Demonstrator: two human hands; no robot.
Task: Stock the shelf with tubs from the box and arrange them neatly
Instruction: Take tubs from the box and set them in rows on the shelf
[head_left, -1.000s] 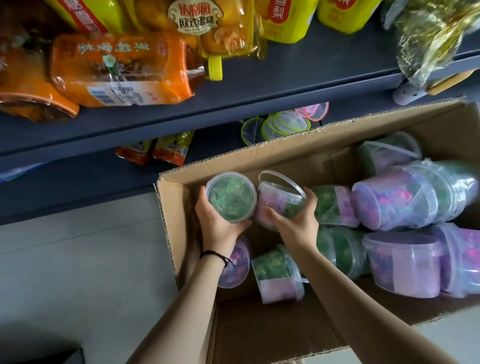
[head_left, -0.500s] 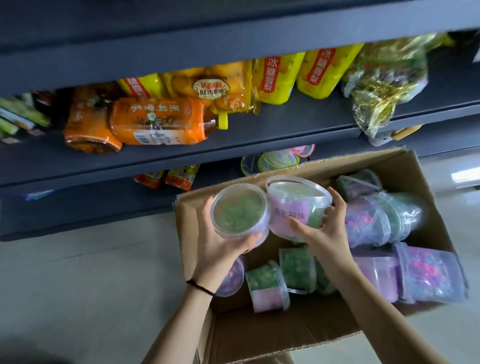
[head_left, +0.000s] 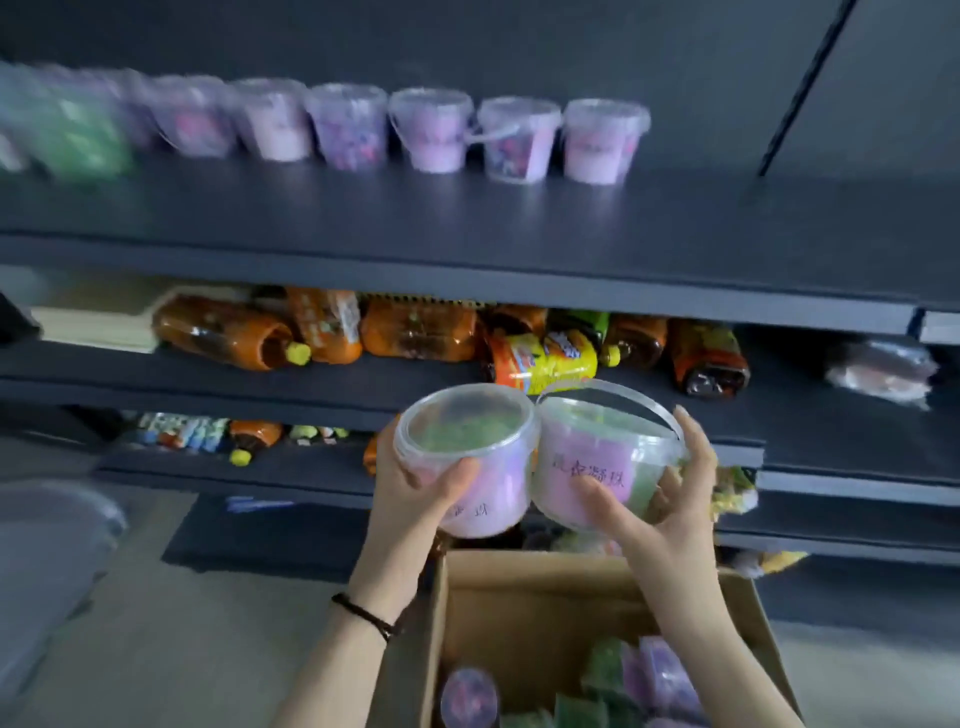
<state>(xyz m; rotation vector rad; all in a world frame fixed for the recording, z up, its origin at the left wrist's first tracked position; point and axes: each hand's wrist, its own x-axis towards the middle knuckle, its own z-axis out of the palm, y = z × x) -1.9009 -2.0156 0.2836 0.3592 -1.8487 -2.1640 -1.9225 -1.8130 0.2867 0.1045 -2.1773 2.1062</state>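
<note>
My left hand (head_left: 415, 493) grips a clear tub with green contents and a pink label (head_left: 465, 447). Beside it, touching, my right hand (head_left: 660, 504) holds a second clear tub with a pink label and a raised handle (head_left: 597, 452). Both tubs are held side by side in the air above the cardboard box (head_left: 519, 597), in front of the lower shelves. More green and purple tubs (head_left: 649, 680) lie in the box. On the top dark shelf (head_left: 467, 228), a row of several pink and purple tubs (head_left: 431, 130) stands along the back.
Orange drink bottles (head_left: 415, 332) and snack packets (head_left: 545, 361) lie on the middle shelf. Lower shelves hold more bottles and packets (head_left: 208, 431). The top shelf has bare surface in front of and to the right of the tub row. Pale floor lies to the left of the box.
Both hands have lifted the two tubs up out of the box to mid-shelf height. The view has tilted upward, and the top shelf with its tub row has come into sight.
</note>
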